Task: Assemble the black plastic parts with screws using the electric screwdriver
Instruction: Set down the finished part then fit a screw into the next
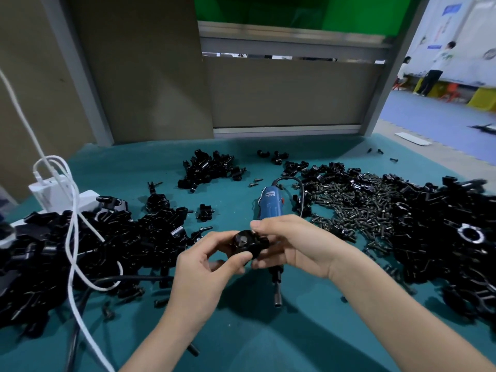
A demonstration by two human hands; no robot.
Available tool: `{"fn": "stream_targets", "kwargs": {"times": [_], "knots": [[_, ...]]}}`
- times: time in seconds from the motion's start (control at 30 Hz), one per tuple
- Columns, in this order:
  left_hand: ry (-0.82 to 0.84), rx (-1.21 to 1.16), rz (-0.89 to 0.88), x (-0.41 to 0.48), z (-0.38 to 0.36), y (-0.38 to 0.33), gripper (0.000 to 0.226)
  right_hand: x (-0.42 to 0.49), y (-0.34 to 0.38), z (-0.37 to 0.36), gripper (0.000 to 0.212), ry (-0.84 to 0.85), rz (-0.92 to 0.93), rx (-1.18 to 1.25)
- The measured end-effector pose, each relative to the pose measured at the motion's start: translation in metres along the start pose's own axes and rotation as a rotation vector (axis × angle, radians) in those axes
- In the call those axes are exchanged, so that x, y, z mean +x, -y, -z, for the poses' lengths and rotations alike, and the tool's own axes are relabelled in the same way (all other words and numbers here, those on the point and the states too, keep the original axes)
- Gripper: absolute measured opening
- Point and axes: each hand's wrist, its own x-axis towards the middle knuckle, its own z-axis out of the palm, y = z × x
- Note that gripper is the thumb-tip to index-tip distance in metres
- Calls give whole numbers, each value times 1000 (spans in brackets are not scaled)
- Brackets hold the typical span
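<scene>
A: Entry, left edge of the bench. What is lying there?

B: A white charger (51,194) is sitting at the far left, and a white cable (72,237) is looping from it down across the teal cloth (241,336). A left heap of black parts (88,248) is spreading under the cable. A smaller heap (209,167) is lying farther back.

A: Hands?

B: The left hand (204,267) is pinching a black part (247,244) between thumb and fingertips, just above the cloth at centre. The right hand (292,245) is gripping the same part from the other side, fingers curled over its top.

A: The tool?

B: The blue screwdriver (271,205) is lying flat on the cloth beneath the hands, neither hand touching it. Its bit end is pointing toward the person, and its black cord is curving off at the far end.

A: Further right?

B: A pile of screws (357,205) is covering the cloth just beside the screwdriver. A right heap of black parts (442,237) is running to the edge.

A: Room?

B: A grey partition (290,92) is standing behind the bench, with a green panel (268,9) above it. At the far right a blue floor (442,116) is showing, and two people (434,71) are standing well away, blurred.
</scene>
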Motion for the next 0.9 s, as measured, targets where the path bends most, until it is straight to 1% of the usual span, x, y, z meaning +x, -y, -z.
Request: {"fn": "stream_targets", "kwargs": {"times": [0.07,0.13,0.23,0.37,0.43,0.5,0.57,0.63,0.67,0.7,0.77,0.8,0.83,0.87,0.9], "knots": [[-41,194,-119,0,2,-2,21,0,-2,-6,20,-11,1,91],[-80,305,-223,-1,2,-3,24,1,-4,-11,22,6,-14,173],[-125,300,-256,-3,-1,-3,34,2,-9,-20,22,61,-16,221],[-147,252,-262,-4,-1,-4,32,6,-13,-33,17,156,20,280],[-158,211,-274,-3,-1,-5,31,7,-13,-36,18,171,27,262],[-182,223,-298,-2,0,-6,32,10,-13,-38,17,165,37,225],[-201,215,-300,-2,0,-5,25,14,-14,-35,20,164,34,156],[-219,186,-252,-3,0,-2,15,17,-11,-27,26,127,49,1],[-228,186,-221,-3,1,0,13,19,-8,-20,28,49,88,-126],[-236,184,-196,-3,2,2,14,22,-6,-11,30,-74,143,-276],[-248,153,-163,-1,4,5,14,32,0,13,36,-405,201,-638],[-245,158,-155,-1,5,6,14,38,-1,23,42,-540,166,-838],[-236,172,-150,-1,5,7,14,43,-3,31,51,-609,79,-1003],[-225,188,-147,-2,5,8,14,48,-6,36,60,-614,-23,-1090],[-209,204,-143,-2,4,9,14,53,-10,39,68,-588,-105,-1095]]}}
